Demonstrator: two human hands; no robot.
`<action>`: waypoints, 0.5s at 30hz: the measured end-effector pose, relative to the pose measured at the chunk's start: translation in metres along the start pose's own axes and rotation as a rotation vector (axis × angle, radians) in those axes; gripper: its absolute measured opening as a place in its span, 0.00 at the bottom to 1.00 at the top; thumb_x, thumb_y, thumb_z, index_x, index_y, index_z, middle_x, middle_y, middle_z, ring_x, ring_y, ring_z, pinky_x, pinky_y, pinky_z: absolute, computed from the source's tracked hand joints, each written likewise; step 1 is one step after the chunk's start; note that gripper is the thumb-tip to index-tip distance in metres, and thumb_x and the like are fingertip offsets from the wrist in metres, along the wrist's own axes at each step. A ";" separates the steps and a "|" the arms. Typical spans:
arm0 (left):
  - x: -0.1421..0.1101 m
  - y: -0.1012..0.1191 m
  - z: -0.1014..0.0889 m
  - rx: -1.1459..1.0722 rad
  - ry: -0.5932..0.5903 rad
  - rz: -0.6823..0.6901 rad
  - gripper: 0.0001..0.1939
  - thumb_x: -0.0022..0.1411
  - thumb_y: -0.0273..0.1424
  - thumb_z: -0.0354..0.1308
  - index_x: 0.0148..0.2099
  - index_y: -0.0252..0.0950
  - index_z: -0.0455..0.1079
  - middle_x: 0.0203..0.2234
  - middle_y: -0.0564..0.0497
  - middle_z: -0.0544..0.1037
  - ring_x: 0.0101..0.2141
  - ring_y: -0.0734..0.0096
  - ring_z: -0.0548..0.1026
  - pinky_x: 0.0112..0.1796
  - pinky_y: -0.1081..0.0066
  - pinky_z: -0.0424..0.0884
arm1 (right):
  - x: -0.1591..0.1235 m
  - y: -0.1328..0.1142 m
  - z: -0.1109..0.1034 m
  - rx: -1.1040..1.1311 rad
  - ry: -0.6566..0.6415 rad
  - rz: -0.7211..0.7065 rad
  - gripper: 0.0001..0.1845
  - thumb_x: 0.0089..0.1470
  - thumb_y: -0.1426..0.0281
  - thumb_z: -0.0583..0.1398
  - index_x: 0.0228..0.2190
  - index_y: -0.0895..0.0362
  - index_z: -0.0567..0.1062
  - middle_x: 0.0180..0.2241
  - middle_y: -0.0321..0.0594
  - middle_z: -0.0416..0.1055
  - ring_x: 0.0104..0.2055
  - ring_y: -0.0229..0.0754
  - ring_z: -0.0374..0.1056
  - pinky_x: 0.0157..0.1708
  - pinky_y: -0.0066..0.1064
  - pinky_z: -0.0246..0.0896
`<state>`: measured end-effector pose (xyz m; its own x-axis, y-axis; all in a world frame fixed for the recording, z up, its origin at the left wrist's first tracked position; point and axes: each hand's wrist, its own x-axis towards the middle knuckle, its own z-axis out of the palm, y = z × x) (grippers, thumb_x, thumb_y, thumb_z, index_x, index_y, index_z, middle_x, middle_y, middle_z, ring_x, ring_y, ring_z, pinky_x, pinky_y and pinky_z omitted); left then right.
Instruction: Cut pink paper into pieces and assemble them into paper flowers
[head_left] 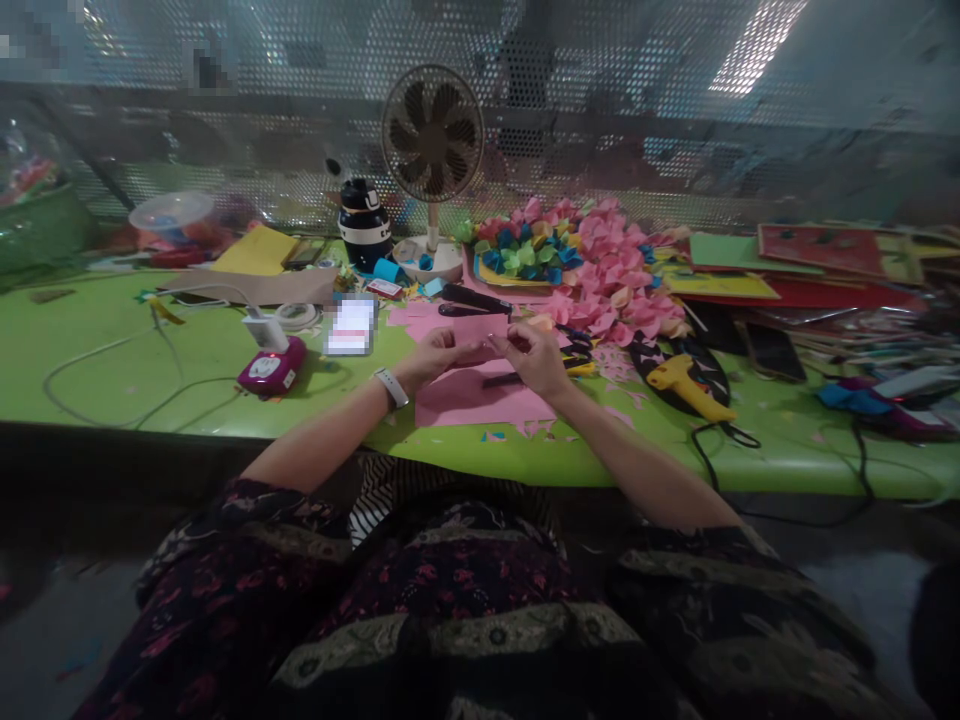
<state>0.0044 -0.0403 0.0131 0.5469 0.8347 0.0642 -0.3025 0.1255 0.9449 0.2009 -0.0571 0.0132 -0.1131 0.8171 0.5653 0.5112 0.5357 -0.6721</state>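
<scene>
Between my two hands, a small piece of pink paper (480, 327) is held up over the table. My left hand (433, 358), with a white watch band (392, 388) at the wrist, pinches its left and lower edge. The fingers of my right hand (536, 358) are closed on its right side. Beneath them lies a larger pink sheet (480, 400). A dark, thin tool (501, 380) rests on that sheet, partly hidden by my right hand. Just beyond the paper sits a black stapler-like tool (474, 299). Scissors with black and yellow handles (579, 352) lie right of my right hand.
Pink paper flowers (615, 250) are heaped at the back, beside blue and green ones (521, 255). A fan (433, 135) and a dark bottle (364, 225) stand behind. To the right is a yellow glue gun (690, 388); leftward, a phone (351, 325) and purple power adapter (271, 367) with cables.
</scene>
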 end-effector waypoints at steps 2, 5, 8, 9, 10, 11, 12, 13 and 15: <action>0.001 -0.002 -0.001 -0.004 0.008 0.005 0.11 0.55 0.32 0.73 0.38 0.31 0.80 0.40 0.43 0.85 0.47 0.61 0.81 0.58 0.57 0.70 | 0.000 0.000 0.000 0.004 -0.009 0.004 0.30 0.55 0.40 0.59 0.23 0.53 0.65 0.22 0.35 0.61 0.26 0.38 0.57 0.30 0.33 0.56; 0.002 -0.005 -0.002 -0.005 0.018 0.014 0.11 0.56 0.32 0.72 0.40 0.31 0.80 0.41 0.43 0.85 0.47 0.61 0.81 0.57 0.57 0.71 | 0.000 0.001 0.000 0.004 -0.021 0.010 0.30 0.54 0.40 0.60 0.23 0.53 0.66 0.23 0.35 0.62 0.26 0.38 0.57 0.30 0.33 0.56; 0.002 -0.006 -0.003 0.001 0.013 0.020 0.12 0.57 0.32 0.72 0.41 0.32 0.81 0.41 0.43 0.85 0.47 0.60 0.82 0.57 0.57 0.71 | -0.001 0.003 0.000 0.005 -0.021 0.001 0.29 0.55 0.42 0.60 0.23 0.53 0.65 0.23 0.35 0.63 0.26 0.38 0.58 0.30 0.33 0.56; 0.002 -0.007 -0.004 0.005 0.010 0.017 0.12 0.57 0.33 0.72 0.41 0.32 0.81 0.41 0.42 0.85 0.47 0.60 0.82 0.57 0.57 0.71 | -0.001 0.004 0.000 0.005 -0.020 -0.003 0.28 0.56 0.42 0.60 0.23 0.53 0.66 0.23 0.35 0.63 0.27 0.39 0.58 0.30 0.33 0.56; 0.002 -0.007 -0.004 0.007 0.005 0.015 0.12 0.57 0.33 0.72 0.41 0.32 0.81 0.41 0.42 0.85 0.47 0.60 0.82 0.57 0.57 0.71 | -0.001 0.005 0.000 0.007 -0.019 -0.006 0.28 0.56 0.43 0.60 0.23 0.53 0.66 0.23 0.35 0.63 0.27 0.39 0.58 0.30 0.33 0.56; 0.002 -0.007 -0.004 0.005 0.000 0.015 0.13 0.56 0.34 0.72 0.41 0.31 0.81 0.41 0.42 0.85 0.46 0.60 0.82 0.57 0.57 0.71 | -0.001 0.005 0.000 0.008 -0.020 -0.008 0.27 0.56 0.43 0.60 0.24 0.54 0.66 0.24 0.35 0.64 0.27 0.39 0.59 0.30 0.33 0.57; 0.002 -0.008 -0.005 -0.002 -0.006 0.018 0.14 0.55 0.35 0.73 0.41 0.32 0.81 0.41 0.42 0.85 0.46 0.60 0.82 0.56 0.57 0.71 | -0.001 0.005 0.000 0.008 -0.019 -0.010 0.27 0.56 0.43 0.60 0.24 0.54 0.66 0.24 0.35 0.64 0.27 0.39 0.59 0.30 0.33 0.57; 0.002 -0.008 -0.005 -0.011 -0.012 0.023 0.15 0.54 0.35 0.73 0.42 0.32 0.81 0.41 0.43 0.85 0.45 0.60 0.82 0.56 0.57 0.71 | -0.001 0.005 0.000 0.005 -0.017 -0.011 0.27 0.56 0.43 0.60 0.24 0.54 0.67 0.24 0.35 0.64 0.27 0.39 0.59 0.30 0.33 0.57; 0.003 -0.009 -0.006 -0.028 -0.022 0.033 0.17 0.52 0.36 0.74 0.43 0.33 0.81 0.41 0.43 0.85 0.44 0.61 0.82 0.56 0.58 0.72 | -0.001 0.005 0.000 -0.007 -0.016 -0.014 0.27 0.56 0.43 0.60 0.24 0.53 0.67 0.23 0.35 0.64 0.27 0.39 0.59 0.30 0.33 0.57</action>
<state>0.0039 -0.0357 0.0032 0.5532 0.8267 0.1025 -0.3421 0.1133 0.9328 0.2035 -0.0552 0.0097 -0.1341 0.8131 0.5664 0.5155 0.5454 -0.6609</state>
